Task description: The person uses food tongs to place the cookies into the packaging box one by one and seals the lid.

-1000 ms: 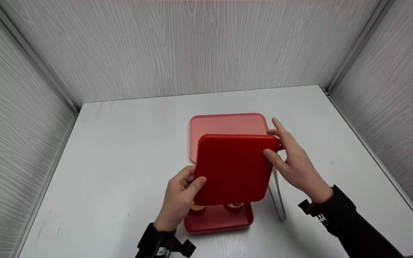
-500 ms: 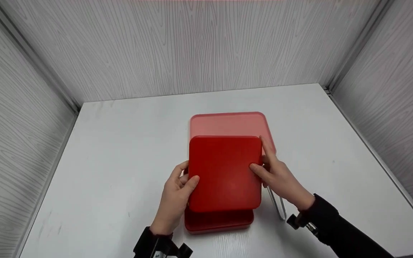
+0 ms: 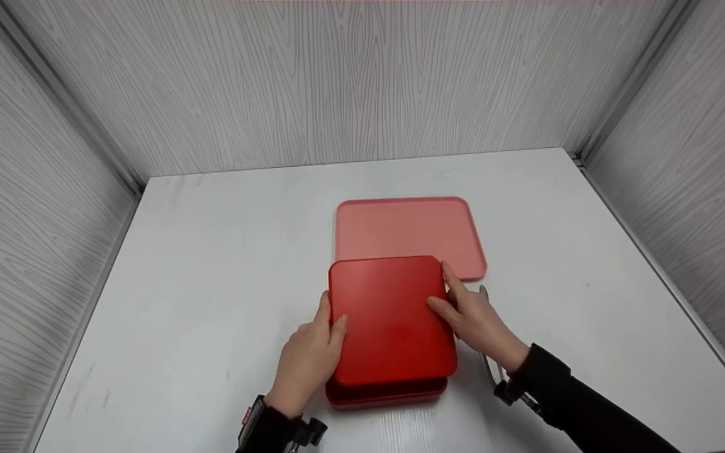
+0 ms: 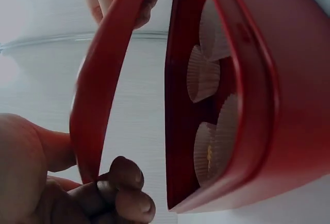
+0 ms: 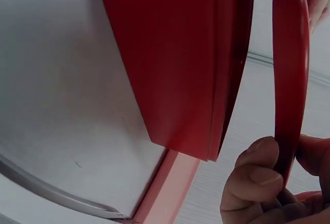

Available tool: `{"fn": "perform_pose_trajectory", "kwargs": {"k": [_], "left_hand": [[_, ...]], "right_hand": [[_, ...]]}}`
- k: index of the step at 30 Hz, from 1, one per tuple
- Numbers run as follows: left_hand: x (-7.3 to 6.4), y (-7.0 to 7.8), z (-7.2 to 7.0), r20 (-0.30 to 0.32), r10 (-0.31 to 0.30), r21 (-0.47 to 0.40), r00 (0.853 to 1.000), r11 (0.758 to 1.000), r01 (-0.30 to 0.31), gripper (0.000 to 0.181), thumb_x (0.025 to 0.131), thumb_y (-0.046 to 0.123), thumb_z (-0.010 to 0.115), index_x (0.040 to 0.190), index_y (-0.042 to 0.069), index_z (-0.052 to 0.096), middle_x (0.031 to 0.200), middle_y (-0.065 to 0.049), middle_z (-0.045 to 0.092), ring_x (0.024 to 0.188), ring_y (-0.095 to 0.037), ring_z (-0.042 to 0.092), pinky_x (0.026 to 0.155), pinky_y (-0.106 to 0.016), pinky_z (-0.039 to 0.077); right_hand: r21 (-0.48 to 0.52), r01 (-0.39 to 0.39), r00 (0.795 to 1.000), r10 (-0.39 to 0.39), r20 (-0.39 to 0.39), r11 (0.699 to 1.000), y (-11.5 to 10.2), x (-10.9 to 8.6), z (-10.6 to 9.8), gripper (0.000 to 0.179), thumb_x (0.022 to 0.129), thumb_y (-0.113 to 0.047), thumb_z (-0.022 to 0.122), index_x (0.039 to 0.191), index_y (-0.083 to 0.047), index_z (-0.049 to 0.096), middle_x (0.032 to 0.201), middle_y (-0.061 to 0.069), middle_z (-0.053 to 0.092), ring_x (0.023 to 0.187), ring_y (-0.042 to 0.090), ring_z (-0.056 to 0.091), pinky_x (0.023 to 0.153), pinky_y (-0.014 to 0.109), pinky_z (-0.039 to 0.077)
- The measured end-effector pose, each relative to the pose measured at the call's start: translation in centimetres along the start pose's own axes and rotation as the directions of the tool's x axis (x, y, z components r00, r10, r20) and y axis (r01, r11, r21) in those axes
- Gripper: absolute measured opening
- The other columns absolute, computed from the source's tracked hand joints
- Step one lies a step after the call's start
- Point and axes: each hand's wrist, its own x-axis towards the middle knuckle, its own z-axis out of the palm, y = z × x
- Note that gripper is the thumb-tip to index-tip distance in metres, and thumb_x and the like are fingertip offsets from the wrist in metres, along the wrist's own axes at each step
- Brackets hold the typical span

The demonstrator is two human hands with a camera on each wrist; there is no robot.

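Both hands hold a red rectangular lid [image 3: 394, 321] by its sides. My left hand [image 3: 307, 358] pinches the left edge between thumb and fingers. On the right edge, my right hand [image 3: 481, 319] grips with its thumb on top. Below the lid stands a red box [image 3: 387, 396], mostly hidden in the head view. The left wrist view shows a gap between lid and box, with several small cakes in pleated paper cups [image 4: 202, 74] inside. In the right wrist view the box wall [image 5: 170, 69] and the lid [image 5: 290, 69] are also apart.
A pink tray [image 3: 410, 226] lies flat just behind the box, its front part covered by the lid from the head view. Metal tongs [image 3: 488, 370] lie right of the box, partly under the right hand and wrist. Wood-grain walls [image 3: 350, 82] enclose the white table [image 3: 224, 264].
Both hands have brought the lid left and toward the person, lower over the box. The cakes seen below it earlier are now hidden from the head view. Box and tray have stayed put.
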Motion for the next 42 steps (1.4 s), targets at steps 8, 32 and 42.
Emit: {"fn": "perform_pose_trajectory", "kwargs": {"k": [8, 32, 42], "left_hand": [[0.2, -1.1, 0.9, 0.01, -0.042, 0.107, 0.999, 0.993, 0.04, 0.057, 0.108, 0.029, 0.05, 0.15, -0.009, 0.041, 0.072, -0.013, 0.065, 0.064, -0.022, 0.063, 0.057, -0.04, 0.052], [0.7, -2.0, 1.9, 0.053, -0.139, 0.264, 0.989, 0.957, 0.12, 0.058, 0.108, 0.03, 0.048, 0.149, -0.01, 0.042, 0.073, -0.016, 0.066, 0.064, -0.024, 0.061, 0.059, -0.043, 0.052], [0.2, -2.2, 1.8, 0.073, -0.163, 0.238, 0.984, 0.961, 0.141, 0.06, 0.107, 0.031, 0.049, 0.151, -0.008, 0.04, 0.071, -0.011, 0.063, 0.064, -0.023, 0.059, 0.06, -0.042, 0.052]], "right_hand": [[-0.129, -0.011, 1.0, 0.01, -0.009, 0.992, 0.9, 0.5, 1.6, 0.079, 0.104, -0.031, 0.062, 0.16, 0.006, 0.02, 0.11, 0.017, 0.073, 0.097, 0.019, 0.067, 0.085, 0.04, 0.051], [-0.289, 0.008, 1.0, -0.009, 0.001, 0.957, 1.5, 1.0, 3.0, 0.072, 0.104, -0.03, 0.06, 0.154, 0.012, 0.031, 0.091, 0.022, 0.071, 0.093, 0.031, 0.071, 0.091, 0.049, 0.053], [-0.303, 0.007, 1.0, -0.014, -0.023, 0.953, 1.0, 0.5, 3.1, 0.074, 0.103, -0.033, 0.062, 0.155, 0.01, 0.031, 0.069, 0.007, 0.063, 0.073, 0.018, 0.064, 0.08, 0.044, 0.052]]}}
